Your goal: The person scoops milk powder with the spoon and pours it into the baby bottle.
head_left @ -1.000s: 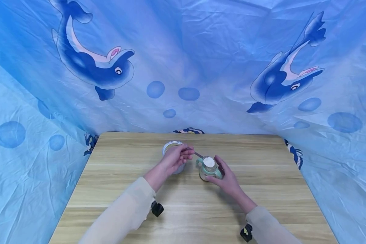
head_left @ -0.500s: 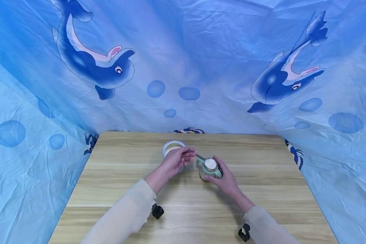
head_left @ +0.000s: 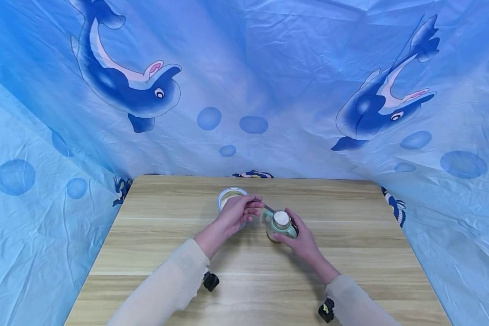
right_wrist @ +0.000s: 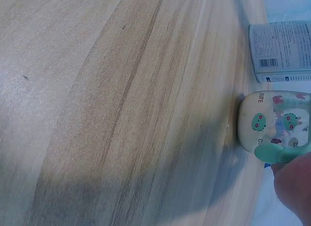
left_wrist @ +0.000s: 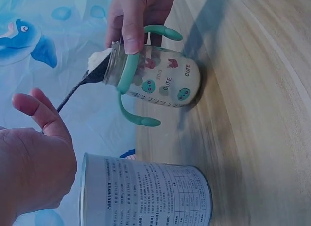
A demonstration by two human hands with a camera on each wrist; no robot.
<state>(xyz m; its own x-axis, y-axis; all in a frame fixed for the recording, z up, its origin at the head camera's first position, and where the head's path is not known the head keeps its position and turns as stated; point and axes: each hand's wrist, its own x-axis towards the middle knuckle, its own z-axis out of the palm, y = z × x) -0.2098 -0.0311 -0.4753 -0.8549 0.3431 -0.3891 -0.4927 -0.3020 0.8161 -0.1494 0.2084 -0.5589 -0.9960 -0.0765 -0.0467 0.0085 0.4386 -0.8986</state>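
Note:
A clear baby bottle [left_wrist: 165, 80] with a green two-handled collar and printed cartoon faces stands upright on the table, pale powder inside it. My right hand [head_left: 303, 240] grips it around the neck from the right side. In my left hand [head_left: 236, 213] is the thin handle of a dark spoon [left_wrist: 97, 73], pinched in the fingers. Its bowl, heaped with white powder, lies right at the bottle's mouth. Under the left hand and a little behind it stands an open can [left_wrist: 146, 192] with a printed label, its rim partly covered by the hand in the head view.
The wooden table [head_left: 167, 253] reaches to a blue dolphin-print curtain [head_left: 244, 90] at the back and both sides. A black camera sits at each wrist, close over the tabletop.
The left hand has shifted very slightly right with the spoon, and the heap at the bottle's mouth looks a little flatter. The right hand keeps its grip on the bottle.

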